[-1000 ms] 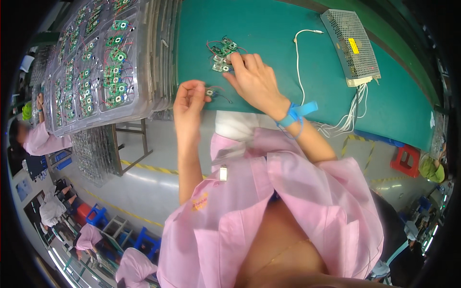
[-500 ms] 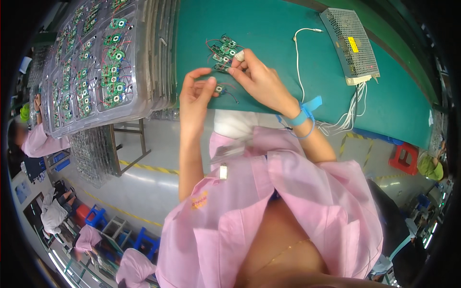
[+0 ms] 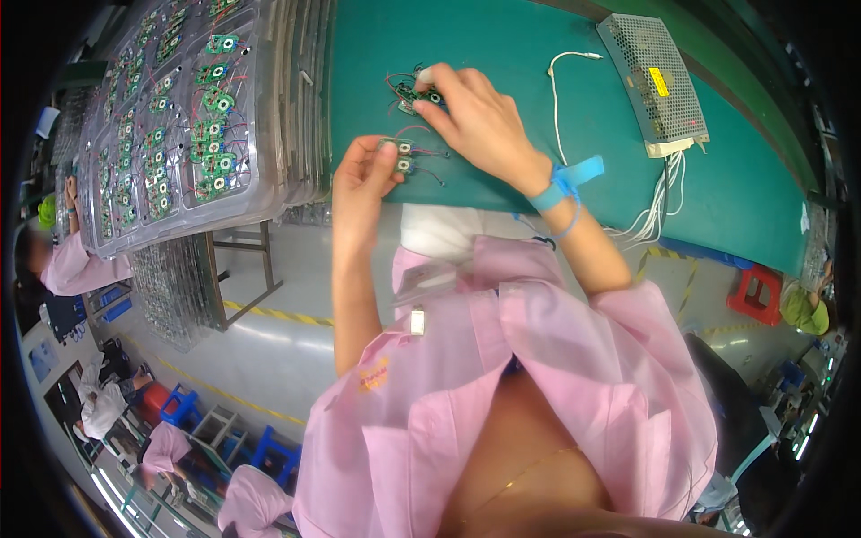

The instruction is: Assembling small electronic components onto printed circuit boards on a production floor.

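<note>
Two small green circuit boards (image 3: 405, 165) with thin red and dark wires stick out from the pinched thumb and fingers of my left hand (image 3: 363, 170), low over the green table mat. Just beyond them, my right hand (image 3: 484, 121) reaches over a small pile of similar circuit boards (image 3: 404, 92). Its thumb and covered fingertip close around a board at the pile's right side, and the fingers partly hide it. A blue wrist strap (image 3: 565, 184) circles my right wrist.
Clear plastic trays (image 3: 260, 170) filled with wired boards stand in a tall stack at the left. A perforated metal power supply (image 3: 653, 85) with white cables (image 3: 659, 206) sits at the right, near a loose white cable (image 3: 556, 117). A red stool (image 3: 755, 297) stands beyond the table.
My left hand now shows two boards at its fingertips instead of one. The right hand has moved away from the left and up onto the pile.
</note>
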Available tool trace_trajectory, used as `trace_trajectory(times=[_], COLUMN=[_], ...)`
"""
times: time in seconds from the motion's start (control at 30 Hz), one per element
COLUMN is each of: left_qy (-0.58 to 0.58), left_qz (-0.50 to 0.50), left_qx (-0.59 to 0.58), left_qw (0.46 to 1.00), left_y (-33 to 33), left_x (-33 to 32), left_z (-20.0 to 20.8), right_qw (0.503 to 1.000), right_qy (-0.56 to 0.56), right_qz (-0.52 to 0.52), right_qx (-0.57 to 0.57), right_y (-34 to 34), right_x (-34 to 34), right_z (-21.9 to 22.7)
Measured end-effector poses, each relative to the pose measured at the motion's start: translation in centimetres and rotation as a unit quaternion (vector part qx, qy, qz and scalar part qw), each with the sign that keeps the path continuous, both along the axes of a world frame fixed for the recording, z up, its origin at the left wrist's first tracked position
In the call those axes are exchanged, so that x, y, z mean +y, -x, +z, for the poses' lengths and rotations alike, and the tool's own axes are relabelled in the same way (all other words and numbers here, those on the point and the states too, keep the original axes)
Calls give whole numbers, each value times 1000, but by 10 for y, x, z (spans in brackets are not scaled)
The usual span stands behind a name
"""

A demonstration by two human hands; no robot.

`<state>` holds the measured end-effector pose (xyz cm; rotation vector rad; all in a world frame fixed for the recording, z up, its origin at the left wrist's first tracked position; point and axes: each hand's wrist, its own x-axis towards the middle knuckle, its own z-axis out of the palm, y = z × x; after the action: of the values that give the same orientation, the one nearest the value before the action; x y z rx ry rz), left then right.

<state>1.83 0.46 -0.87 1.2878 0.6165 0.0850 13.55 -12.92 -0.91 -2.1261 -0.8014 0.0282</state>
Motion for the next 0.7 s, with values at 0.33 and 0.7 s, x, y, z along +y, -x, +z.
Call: trace_trajectory(times=[0.33, 0.7], left_qy=[-7, -23], left_qz=[-30, -33], left_qx=[-26, -33], left_qw=[999, 999], left_y=[-5, -21], left_x=[-2, -8], left_z=[2, 9], right_qw=[998, 949], right_qy=[-12, -129], right_qz=[-68, 59], right_qx=[5, 281], right_y=[-10, 12], right_x=[-5, -19], right_z=[2, 4])
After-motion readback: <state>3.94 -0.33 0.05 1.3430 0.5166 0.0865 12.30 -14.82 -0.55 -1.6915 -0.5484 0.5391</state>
